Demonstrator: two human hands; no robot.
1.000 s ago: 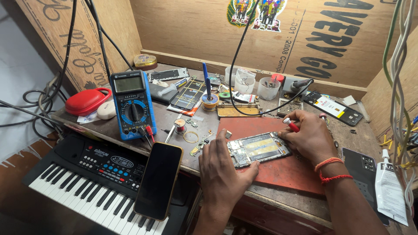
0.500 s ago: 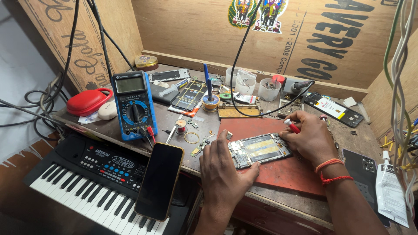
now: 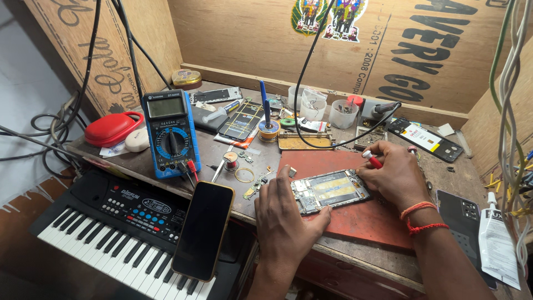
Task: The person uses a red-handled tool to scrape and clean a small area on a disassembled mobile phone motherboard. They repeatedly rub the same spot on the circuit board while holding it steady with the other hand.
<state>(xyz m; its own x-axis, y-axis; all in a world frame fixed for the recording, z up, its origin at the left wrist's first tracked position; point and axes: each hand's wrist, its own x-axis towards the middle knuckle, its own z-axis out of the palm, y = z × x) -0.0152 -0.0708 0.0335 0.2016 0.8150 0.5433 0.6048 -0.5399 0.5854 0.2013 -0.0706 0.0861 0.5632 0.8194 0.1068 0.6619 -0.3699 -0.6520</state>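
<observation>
— While steadying the opened phone (image 3: 330,190) flat on the red mat (image 3: 355,222), where does each hand sit?
— Left hand (image 3: 286,219) pressed on its near-left corner, fingers spread flat, gripping nothing, just pinning. Right hand (image 3: 395,175) curled at the far-right edge, closed around a red-handled screwdriver (image 3: 372,160), tip down at the phone's rim.
— Why pinned that way?
— Probably to stop sliding while the tool works the edge; a judgement only.
— Counted?
— One opened phone between the hands. One black phone (image 3: 202,229) left of the left hand, propped on one keyboard (image 3: 111,222). One blue multimeter (image 3: 171,133) beyond that. Three small cups (image 3: 341,114) past the right hand. One dark back cover (image 3: 466,214) right of the right wrist.
</observation>
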